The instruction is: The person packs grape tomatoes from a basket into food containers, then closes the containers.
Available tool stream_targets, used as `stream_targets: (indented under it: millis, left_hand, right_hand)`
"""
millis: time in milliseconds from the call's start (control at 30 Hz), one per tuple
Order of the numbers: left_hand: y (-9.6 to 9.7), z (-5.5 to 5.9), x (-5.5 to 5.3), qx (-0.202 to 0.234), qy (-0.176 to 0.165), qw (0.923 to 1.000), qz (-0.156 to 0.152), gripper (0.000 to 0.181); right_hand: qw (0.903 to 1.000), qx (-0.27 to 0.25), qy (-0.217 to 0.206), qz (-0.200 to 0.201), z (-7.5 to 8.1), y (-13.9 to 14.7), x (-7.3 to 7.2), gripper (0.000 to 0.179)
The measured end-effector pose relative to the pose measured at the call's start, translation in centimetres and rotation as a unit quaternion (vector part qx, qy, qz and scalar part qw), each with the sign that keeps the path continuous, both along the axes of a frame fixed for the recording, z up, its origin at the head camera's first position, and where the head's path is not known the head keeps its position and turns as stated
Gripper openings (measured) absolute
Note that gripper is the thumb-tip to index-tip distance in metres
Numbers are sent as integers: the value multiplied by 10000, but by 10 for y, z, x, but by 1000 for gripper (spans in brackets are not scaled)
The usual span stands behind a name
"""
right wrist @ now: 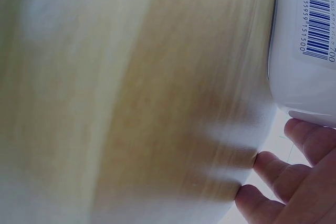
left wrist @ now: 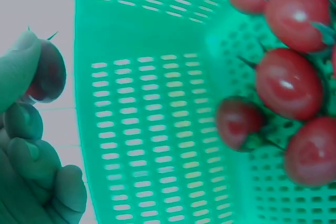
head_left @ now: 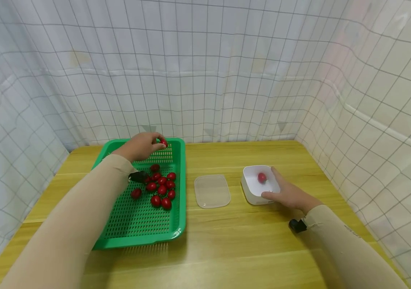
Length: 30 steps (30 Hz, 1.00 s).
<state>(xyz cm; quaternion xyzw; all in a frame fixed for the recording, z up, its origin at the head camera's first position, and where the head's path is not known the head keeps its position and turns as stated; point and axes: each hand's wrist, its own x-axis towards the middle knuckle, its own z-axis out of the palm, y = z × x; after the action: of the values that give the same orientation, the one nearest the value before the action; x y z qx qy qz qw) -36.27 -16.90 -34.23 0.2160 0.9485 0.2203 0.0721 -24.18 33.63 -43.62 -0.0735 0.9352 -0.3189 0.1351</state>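
- Left grip (head_left: pixel 141 146): thumb and finger pinching one red tomato (left wrist: pixel 50 74), raised near the far rim of the green basket (head_left: pixel 178 192).
- Right grip (head_left: pixel 287 193): thumb and fingers holding the right side of the white container (head_left: pixel 254 195), which bears a barcode label (right wrist: pixel 317 22).
- Single tomato (head_left: pixel 261 178): lying inside the white container.
- Loose tomatoes (head_left: pixel 161 190): over a dozen, most clustered toward the right side of the perforated basket floor.
- Translucent lid (head_left: pixel 212 191): flat on the wooden surface (head_left: pixel 227 249), between basket and container.
- Checked curtain (head_left: pixel 205 72): hanging behind.
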Motion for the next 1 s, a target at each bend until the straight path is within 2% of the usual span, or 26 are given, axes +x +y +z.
stream_targets:
  millis: [167,267,467,667,833,1000]
  left_hand:
    - [9,11,3,295,361,9989,88,38]
    - [24,19,8,478,522,9975,-50,38]
    - [72,33,21,656,573,9940,-657,27]
    - [123,42,29,540,513,9906,-1144,22]
    - [163,43,34,411,385,9870,-1503,26]
    - [199,37,35,157,307,9841,-1742,33]
  right_hand:
    - [10000,-23,-20,-9,0,0,0,122]
    - [10000,3,-16,-12,1,-1,-1,121]
    - [10000,-70,-24,-11,3,-2,-1,121]
    - [10000,-7,-1,10,2,-2,-2,121]
    - [10000,-15,22,12,2,-2,-2,121]
    - [10000,-33,-37,11,3,-2,-2,121]
